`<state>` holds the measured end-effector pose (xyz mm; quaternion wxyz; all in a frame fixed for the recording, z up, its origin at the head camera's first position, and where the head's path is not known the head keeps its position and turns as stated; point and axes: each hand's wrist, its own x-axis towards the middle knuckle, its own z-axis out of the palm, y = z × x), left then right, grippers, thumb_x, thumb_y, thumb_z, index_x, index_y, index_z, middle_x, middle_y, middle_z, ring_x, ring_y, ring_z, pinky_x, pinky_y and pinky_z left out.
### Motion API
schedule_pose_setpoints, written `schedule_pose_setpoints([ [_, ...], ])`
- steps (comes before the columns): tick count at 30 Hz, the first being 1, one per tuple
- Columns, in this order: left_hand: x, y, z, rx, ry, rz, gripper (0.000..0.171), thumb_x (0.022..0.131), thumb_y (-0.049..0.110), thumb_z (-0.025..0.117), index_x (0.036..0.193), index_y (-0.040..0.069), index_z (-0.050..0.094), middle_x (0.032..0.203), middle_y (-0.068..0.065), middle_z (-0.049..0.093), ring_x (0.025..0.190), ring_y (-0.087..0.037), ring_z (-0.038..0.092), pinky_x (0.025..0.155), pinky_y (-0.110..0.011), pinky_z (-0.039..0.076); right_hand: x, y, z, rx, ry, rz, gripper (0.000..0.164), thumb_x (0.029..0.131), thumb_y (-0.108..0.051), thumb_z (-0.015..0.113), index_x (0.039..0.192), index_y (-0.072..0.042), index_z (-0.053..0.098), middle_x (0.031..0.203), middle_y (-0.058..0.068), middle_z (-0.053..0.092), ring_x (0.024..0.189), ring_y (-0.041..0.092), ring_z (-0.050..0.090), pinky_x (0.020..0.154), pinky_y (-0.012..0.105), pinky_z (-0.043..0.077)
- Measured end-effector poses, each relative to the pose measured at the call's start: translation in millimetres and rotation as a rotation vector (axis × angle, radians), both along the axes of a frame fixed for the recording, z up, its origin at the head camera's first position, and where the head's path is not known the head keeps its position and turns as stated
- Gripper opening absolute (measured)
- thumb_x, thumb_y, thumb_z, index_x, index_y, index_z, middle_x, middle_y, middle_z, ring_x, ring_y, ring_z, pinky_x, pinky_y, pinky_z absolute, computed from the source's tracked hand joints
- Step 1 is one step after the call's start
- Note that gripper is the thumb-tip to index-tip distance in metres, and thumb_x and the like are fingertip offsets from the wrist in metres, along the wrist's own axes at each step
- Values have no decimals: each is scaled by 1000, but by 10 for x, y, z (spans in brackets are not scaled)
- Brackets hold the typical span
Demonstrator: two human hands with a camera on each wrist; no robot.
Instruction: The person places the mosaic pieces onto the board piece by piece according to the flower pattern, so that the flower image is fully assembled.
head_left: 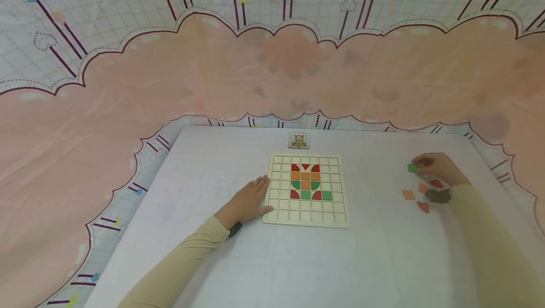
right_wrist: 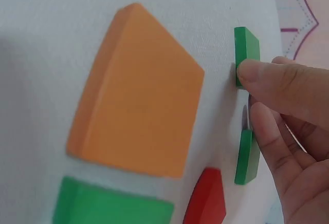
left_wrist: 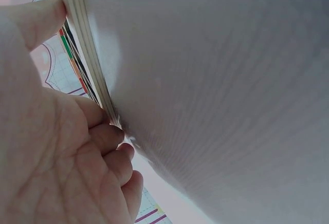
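Note:
A cream gridded board [head_left: 332, 215] lies in the middle of the table, with red, orange and green tiles forming a figure in its squares. My left hand [head_left: 247, 199] rests along its left edge, fingers extended and thumb spread at the lower corner. In the left wrist view, the thumb and fingertips meet the board's side [left_wrist: 90, 44]. Off to the right, my right hand [head_left: 436, 166] holds a green tile [head_left: 412, 168] at its fingertips. The right wrist view has the thumb against that green tile [right_wrist: 248, 44], with another green tile [right_wrist: 247, 157] beside the index finger.
Loose tiles lie near my right wrist: an orange square [head_left: 408, 195], a second orange piece [head_left: 423, 188] and red pieces [head_left: 423, 207]. A small pattern card [head_left: 299, 140] sits behind the board. A patterned cloth [head_left: 272, 76] hangs beyond the white table [head_left: 204, 156].

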<state>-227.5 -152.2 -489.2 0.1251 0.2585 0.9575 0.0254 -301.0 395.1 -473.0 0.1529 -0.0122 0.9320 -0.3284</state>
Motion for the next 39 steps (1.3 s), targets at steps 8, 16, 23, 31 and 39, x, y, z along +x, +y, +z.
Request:
schedule_pose_setpoints([
  [8, -11, -1, -12, -16, 8, -2, 85, 93, 55, 46, 149, -1, 16, 157, -16, 17, 146, -29, 18, 119, -40, 22, -14, -191, 38, -42, 52, 63, 38, 87, -16, 65, 119, 3, 59, 119, 23, 61, 86, -4, 54, 73, 15, 47],
  [16, -9, 3, 5, -13, 13, -10, 84, 93, 55, 45, 149, -1, 17, 157, -16, 17, 145, -29, 18, 119, -40, 22, -32, -291, 22, -65, -19, 46, 47, 85, -27, 68, 125, -6, 56, 125, 15, 58, 94, -2, 52, 89, 29, 41],
  [23, -5, 4, 3, -22, 28, -13, 84, 93, 55, 45, 149, -1, 18, 156, -17, 19, 145, -29, 19, 119, -40, 23, -33, -276, -19, -52, -70, 25, 46, 86, -26, 66, 126, -5, 57, 129, 17, 56, 110, 21, 50, 90, 35, 41],
  [31, -7, 2, -7, -9, 20, -5, 84, 93, 54, 46, 149, -1, 18, 156, -17, 19, 145, -30, 20, 118, -41, 23, -11, -321, 22, -43, -43, 57, 39, 87, -23, 65, 120, -4, 61, 123, 17, 59, 97, 10, 54, 81, 24, 44],
  [39, -7, 4, -12, -19, 18, -8, 84, 93, 55, 45, 149, -1, 17, 156, -17, 19, 145, -30, 19, 118, -41, 23, 6, -353, 40, -56, -57, 63, 41, 86, -26, 66, 120, -4, 60, 124, 16, 58, 101, 17, 53, 83, 25, 43],
])
